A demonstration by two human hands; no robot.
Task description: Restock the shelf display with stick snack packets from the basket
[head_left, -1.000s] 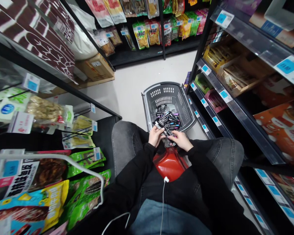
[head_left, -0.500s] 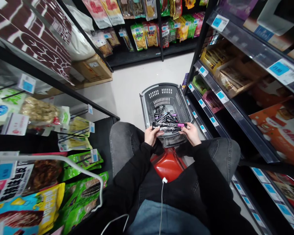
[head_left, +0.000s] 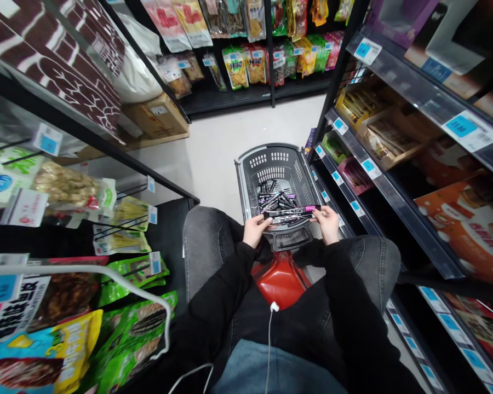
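The left grip (head_left: 253,231) is narrow, its thumb and fingers pinching the near end of a few slim packets (head_left: 290,213). The right grip (head_left: 327,223) pinches the opposite end, so the packets lie lengthwise between the two, roughly level, mostly black with a pink patch just beside the right grip. How many are held is too small to tell.

Just beyond both grips stands a grey basket (head_left: 271,147) with slotted walls; the held packets are in front of its near edge as seen from above. Inside it, ahead of the grips, lies a loose heap of similar dark packets (head_left: 276,197), crossing one another at various angles.

Below the grips, on the wearer's side, is a glossy red object (head_left: 282,280), with a white cable (head_left: 269,339) nearer the body. A grey-trousered knee (head_left: 207,241) is left of the left grip, the other knee (head_left: 376,262) right of the right grip. Farther right rise shelves with price labels (head_left: 370,167); well to the left hang green bags (head_left: 145,320). Pale floor (head_left: 213,164) shows ahead and left of the grips.
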